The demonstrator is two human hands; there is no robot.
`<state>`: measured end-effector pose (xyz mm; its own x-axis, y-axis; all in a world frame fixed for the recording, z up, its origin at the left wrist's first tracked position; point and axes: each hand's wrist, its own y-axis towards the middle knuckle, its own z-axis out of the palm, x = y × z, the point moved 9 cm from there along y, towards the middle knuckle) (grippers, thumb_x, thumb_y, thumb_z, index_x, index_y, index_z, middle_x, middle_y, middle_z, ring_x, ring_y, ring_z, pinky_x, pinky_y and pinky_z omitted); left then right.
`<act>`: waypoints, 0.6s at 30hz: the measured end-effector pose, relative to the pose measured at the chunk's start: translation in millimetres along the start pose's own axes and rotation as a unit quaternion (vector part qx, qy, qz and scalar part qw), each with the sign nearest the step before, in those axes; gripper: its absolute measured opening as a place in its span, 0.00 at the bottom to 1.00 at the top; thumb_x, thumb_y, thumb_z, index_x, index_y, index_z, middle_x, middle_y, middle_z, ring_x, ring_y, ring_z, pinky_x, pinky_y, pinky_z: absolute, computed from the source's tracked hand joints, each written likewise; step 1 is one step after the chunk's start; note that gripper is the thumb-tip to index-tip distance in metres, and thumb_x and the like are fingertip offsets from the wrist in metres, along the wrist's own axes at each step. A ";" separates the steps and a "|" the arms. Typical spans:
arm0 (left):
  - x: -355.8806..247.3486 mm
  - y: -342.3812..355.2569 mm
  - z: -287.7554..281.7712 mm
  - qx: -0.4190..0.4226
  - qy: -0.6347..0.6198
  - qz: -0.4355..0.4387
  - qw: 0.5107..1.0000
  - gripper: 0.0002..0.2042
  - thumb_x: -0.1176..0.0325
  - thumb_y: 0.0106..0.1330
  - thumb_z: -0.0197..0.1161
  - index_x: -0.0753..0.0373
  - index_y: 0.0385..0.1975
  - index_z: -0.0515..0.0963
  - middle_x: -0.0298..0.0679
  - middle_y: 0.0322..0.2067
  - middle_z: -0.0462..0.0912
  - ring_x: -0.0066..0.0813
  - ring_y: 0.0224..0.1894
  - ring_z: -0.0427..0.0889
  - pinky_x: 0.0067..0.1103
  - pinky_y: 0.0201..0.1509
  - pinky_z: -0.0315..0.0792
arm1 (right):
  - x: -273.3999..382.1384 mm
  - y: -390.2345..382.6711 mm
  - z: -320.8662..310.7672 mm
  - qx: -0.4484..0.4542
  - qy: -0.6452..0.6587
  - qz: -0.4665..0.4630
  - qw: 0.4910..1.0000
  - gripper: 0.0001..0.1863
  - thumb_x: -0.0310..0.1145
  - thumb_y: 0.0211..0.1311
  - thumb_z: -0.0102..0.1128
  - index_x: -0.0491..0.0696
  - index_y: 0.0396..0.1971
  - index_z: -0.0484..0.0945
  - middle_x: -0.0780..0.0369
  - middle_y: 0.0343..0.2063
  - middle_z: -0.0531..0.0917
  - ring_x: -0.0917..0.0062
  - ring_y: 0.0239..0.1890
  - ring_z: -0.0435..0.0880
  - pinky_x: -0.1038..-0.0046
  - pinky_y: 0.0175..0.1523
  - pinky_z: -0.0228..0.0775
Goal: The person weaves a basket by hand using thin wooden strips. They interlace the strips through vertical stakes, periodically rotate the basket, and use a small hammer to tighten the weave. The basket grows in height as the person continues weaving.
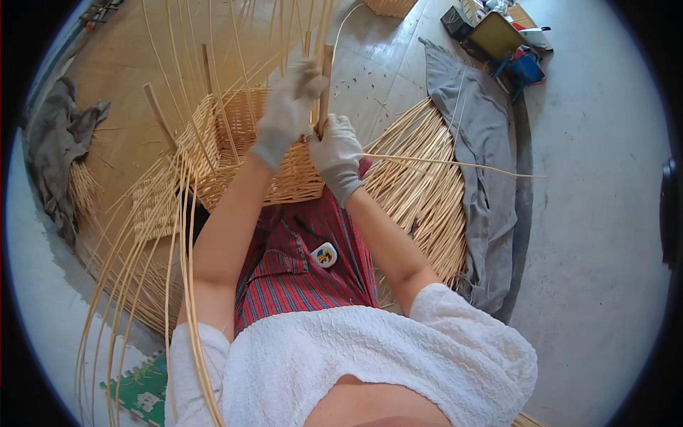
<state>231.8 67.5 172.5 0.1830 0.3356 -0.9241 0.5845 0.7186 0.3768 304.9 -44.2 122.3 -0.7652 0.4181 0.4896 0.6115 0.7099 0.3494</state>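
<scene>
A partly woven wicker basket [295, 178] rests at my lap, long upright rods rising from its far and left sides. Wooden stakes stand at its corners, among them a flat brown stake [326, 82] at the near right. My right hand [337, 153], in a pale knitted glove, is closed at the foot of this stake; a thin wicker rod [434, 160] runs out from it to the right. Higher up, beside the stake's left edge, is my gloved left hand [286, 110]. Motion blurs its fingers, so their grip is unclear.
To the right lies a bundle of wicker rods [420, 192] partly under a grey cloth [484, 185]. Long rods bend down past my left arm. Another grey cloth [60, 153] lies far left. A box of tools [498, 35] stands at the far right.
</scene>
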 end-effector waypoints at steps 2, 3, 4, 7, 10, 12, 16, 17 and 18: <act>32.5 9.2 21.8 0.024 -0.117 -0.076 0.990 0.24 0.71 0.76 0.57 0.67 0.69 0.66 0.44 0.61 0.77 0.31 0.59 0.79 0.24 0.64 0.74 | 0.4 7.3 13.0 -0.005 0.001 0.023 1.000 0.13 0.41 0.61 0.66 0.47 0.34 0.78 0.53 0.34 0.82 0.53 0.40 0.83 0.55 0.45 0.75; 26.4 5.3 26.8 0.012 -0.073 0.002 0.997 0.25 0.71 0.75 0.58 0.66 0.70 0.65 0.45 0.62 0.76 0.31 0.59 0.79 0.24 0.64 0.73 | -5.5 12.0 15.3 0.018 0.001 0.041 0.999 0.13 0.41 0.60 0.66 0.47 0.36 0.78 0.52 0.34 0.83 0.53 0.40 0.83 0.55 0.45 0.75; 18.9 -10.8 27.2 -0.001 -0.019 0.073 0.997 0.26 0.71 0.74 0.59 0.65 0.70 0.64 0.45 0.63 0.75 0.31 0.60 0.79 0.25 0.65 0.73 | -9.2 13.4 21.1 0.049 0.007 0.058 0.997 0.13 0.40 0.59 0.67 0.47 0.37 0.79 0.51 0.33 0.84 0.52 0.39 0.84 0.55 0.45 0.75; -11.1 -94.6 18.1 0.030 0.128 0.132 0.982 0.24 0.73 0.72 0.62 0.64 0.68 0.68 0.45 0.62 0.77 0.29 0.61 0.78 0.25 0.66 0.72 | -38.5 23.6 24.4 0.080 0.100 0.063 0.990 0.15 0.42 0.60 0.66 0.48 0.41 0.81 0.49 0.32 0.86 0.51 0.39 0.85 0.53 0.44 0.75; 57.0 -192.4 -64.9 -0.021 0.031 -0.088 0.995 0.19 0.74 0.71 0.64 0.65 0.61 0.75 0.44 0.57 0.81 0.30 0.60 0.79 0.25 0.64 0.73 | -15.4 25.2 6.6 0.095 0.055 0.091 0.990 0.17 0.41 0.58 0.69 0.48 0.43 0.82 0.52 0.33 0.86 0.54 0.39 0.86 0.55 0.46 0.76; 91.5 -248.7 -139.0 -0.308 -0.013 -0.193 0.932 0.21 0.67 0.70 0.68 0.66 0.60 0.75 0.46 0.53 0.82 0.37 0.56 0.80 0.27 0.62 0.74 | 0.1 16.2 -11.7 -0.002 0.070 0.071 0.995 0.16 0.39 0.58 0.70 0.48 0.44 0.82 0.54 0.34 0.86 0.56 0.39 0.85 0.57 0.48 0.75; 46.8 -232.6 -197.3 -0.285 0.345 -0.200 0.872 0.26 0.64 0.65 0.71 0.69 0.59 0.73 0.46 0.43 0.84 0.42 0.42 0.84 0.29 0.45 0.80 | 49.0 -36.7 -51.3 -0.271 0.204 -0.102 0.935 0.12 0.30 0.61 0.67 0.49 0.45 0.81 0.59 0.37 0.83 0.65 0.40 0.82 0.64 0.47 0.75; 65.0 -242.0 -215.1 -0.330 0.221 -0.168 0.902 0.28 0.64 0.66 0.71 0.68 0.62 0.70 0.44 0.41 0.84 0.40 0.39 0.84 0.28 0.43 0.80 | 74.0 -53.0 -41.0 -0.243 0.226 -0.162 0.929 0.12 0.28 0.60 0.66 0.49 0.44 0.81 0.59 0.38 0.83 0.66 0.40 0.82 0.65 0.46 0.75; 84.4 -255.9 -227.4 -0.340 0.142 -0.169 0.914 0.28 0.65 0.66 0.71 0.67 0.63 0.70 0.43 0.41 0.84 0.38 0.38 0.84 0.27 0.42 0.79 | 104.4 -78.1 -11.0 -0.089 0.318 -0.194 0.924 0.10 0.28 0.60 0.65 0.49 0.42 0.81 0.60 0.38 0.84 0.65 0.42 0.83 0.63 0.46 0.76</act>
<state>-82.1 50.4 12.9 -0.1864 0.0994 -0.9774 -0.0735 0.9907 0.1148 179.4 -62.3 155.0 -0.6952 -0.3059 0.6505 0.3832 0.6078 0.6955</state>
